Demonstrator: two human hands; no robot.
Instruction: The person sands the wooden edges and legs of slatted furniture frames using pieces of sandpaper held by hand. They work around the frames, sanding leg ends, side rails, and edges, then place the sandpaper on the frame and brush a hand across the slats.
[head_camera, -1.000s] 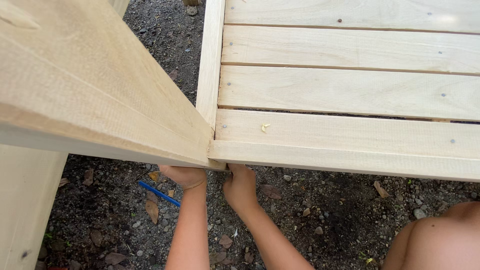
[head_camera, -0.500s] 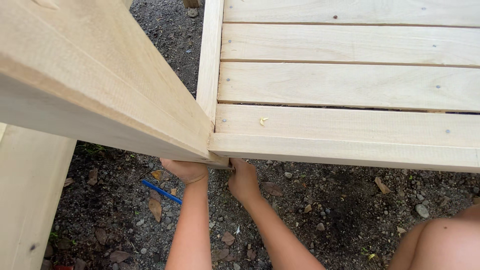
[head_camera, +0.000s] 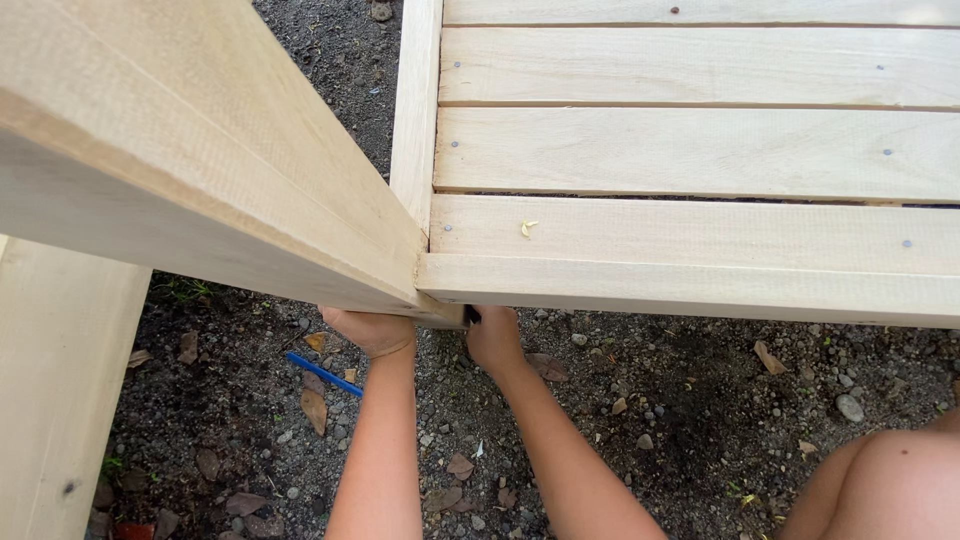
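Both hands up under the front corner of a pale wooden slatted frame (head_camera: 700, 150), where a sloping side board (head_camera: 200, 170) meets the front rail (head_camera: 690, 285). Left hand (head_camera: 370, 330) pressed against the underside at the joint, knuckles showing, fingers tucked up out of sight behind the wood; cannot tell how far closed or whether anything held. Right hand (head_camera: 493, 338) just beside it, fingers curled near a small dark object (head_camera: 472, 314) at the rail's lower edge; grip looks closed around it, but mostly hidden, kind of object not clear. Hands near each other, not touching, 2 forearms reaching up from the bottom of view. Slats lying flat and parallel, narrow gaps between, nail heads along both ends, a small yellowish fleck (head_camera: 527, 228) on the nearest slat. Front rail's lower edge directly above both hands, little room upward. Below, open ground of dark soil and gravel (head_camera: 690, 400) with dry leaves and pebbles. Blue pencil-like stick (head_camera: 323, 373) on the ground left of the left forearm, apart from it. Another pale board (head_camera: 60, 390) upright at far left. Bare knee (head_camera: 890, 485) at lower right, well apart from the hands.
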